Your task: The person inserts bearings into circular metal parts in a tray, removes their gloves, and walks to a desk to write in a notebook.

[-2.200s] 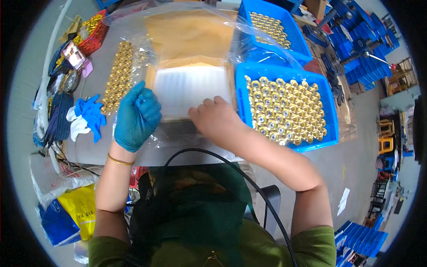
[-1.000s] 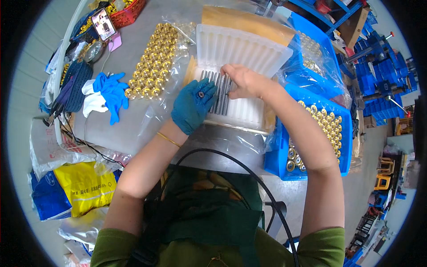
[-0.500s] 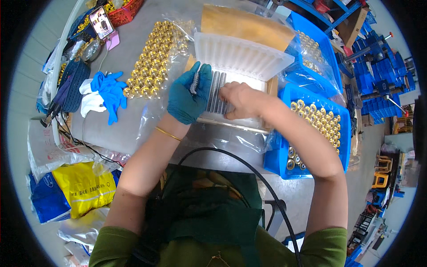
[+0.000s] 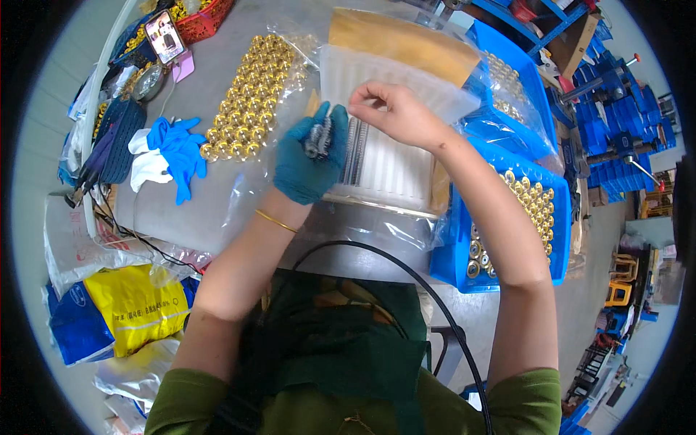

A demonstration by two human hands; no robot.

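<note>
My left hand point(image 4: 308, 163), in a teal glove, is cupped around a small clump of silver metal pieces point(image 4: 319, 138). Just to its right, my bare right hand point(image 4: 395, 112) hovers over a white grooved tray point(image 4: 395, 174). Its thumb and forefinger are pinched near the left fingertips; whatever they hold is too small to make out. Ribbed silver rows point(image 4: 355, 152) lie in the tray's left grooves, partly hidden by the left hand. Behind the tray, a translucent grooved sheet point(image 4: 341, 65) is partly covered by the right hand.
Rows of gold-coloured round parts point(image 4: 250, 101) stand on the grey table at left, beside blue and white gloves point(image 4: 174, 148). A blue bin point(image 4: 449, 254) with more gold parts sits at right, another blue bin point(image 4: 540, 87) behind it. Brown paper point(image 4: 399, 43) lies at the back.
My right hand has risen from the tray and moved up toward the left fingertips. More silver pieces show in my left palm. The translucent grooved sheet leans flatter than before.
</note>
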